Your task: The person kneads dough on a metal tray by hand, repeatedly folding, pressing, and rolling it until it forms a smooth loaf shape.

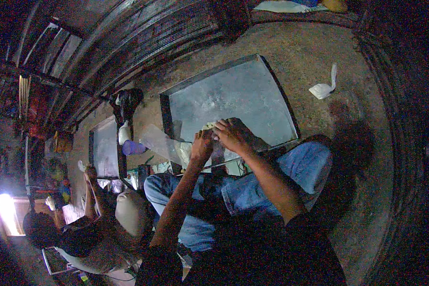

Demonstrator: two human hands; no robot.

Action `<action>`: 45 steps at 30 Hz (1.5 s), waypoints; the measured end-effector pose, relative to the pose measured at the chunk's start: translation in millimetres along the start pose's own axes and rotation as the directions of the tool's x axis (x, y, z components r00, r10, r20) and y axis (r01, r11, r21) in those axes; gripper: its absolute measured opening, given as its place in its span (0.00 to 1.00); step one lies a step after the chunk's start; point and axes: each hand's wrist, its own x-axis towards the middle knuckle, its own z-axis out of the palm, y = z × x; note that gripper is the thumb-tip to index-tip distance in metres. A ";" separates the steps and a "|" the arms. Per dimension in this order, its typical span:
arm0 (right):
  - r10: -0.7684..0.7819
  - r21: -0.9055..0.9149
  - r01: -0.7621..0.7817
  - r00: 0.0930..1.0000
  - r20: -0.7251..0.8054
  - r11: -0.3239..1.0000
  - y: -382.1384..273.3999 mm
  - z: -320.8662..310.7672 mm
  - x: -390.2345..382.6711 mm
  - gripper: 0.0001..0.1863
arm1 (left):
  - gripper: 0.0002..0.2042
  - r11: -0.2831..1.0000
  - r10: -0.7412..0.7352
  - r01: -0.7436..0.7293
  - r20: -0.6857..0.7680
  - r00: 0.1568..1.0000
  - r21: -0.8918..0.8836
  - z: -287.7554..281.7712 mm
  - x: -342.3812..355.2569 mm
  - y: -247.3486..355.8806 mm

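Hands meet at the near edge of the flat metal tray (pixel 233 95) lying on the floor (pixel 319 52). I see my left hand (pixel 202 145) and right hand (pixel 231 135), fingers curled shut on a pale lump of dough (pixel 209 126) between them. A clear plastic sheet (pixel 159 140) lies just left. Another person (pixel 81 229) sits well apart.

Both bare forearms reach forward from the lower edge and converge, wrists close together. The left hand (pixel 201 144) is curled with knuckles up, while the right hand (pixel 231 135) lies just beside it, fingers (pixel 220 127) bent downward and pinched inward.
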 end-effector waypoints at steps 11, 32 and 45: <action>0.017 0.049 -0.019 1.000 0.024 0.999 -7.3 19.1 -4.9 0.23 | 0.11 0.797 0.252 -0.133 0.125 0.960 -0.589 -5.5 49.8 -65.6; 0.086 0.094 -0.090 0.995 0.055 0.991 12.6 44.9 5.8 0.12 | 0.16 0.979 -0.077 0.062 -0.071 0.994 -0.196 -52.3 9.5 37.9; 0.053 -0.026 -0.053 0.999 -0.011 0.998 -7.0 8.6 10.1 0.20 | 0.11 0.979 -0.087 0.078 -0.040 0.995 -0.189 -0.8 34.8 -11.6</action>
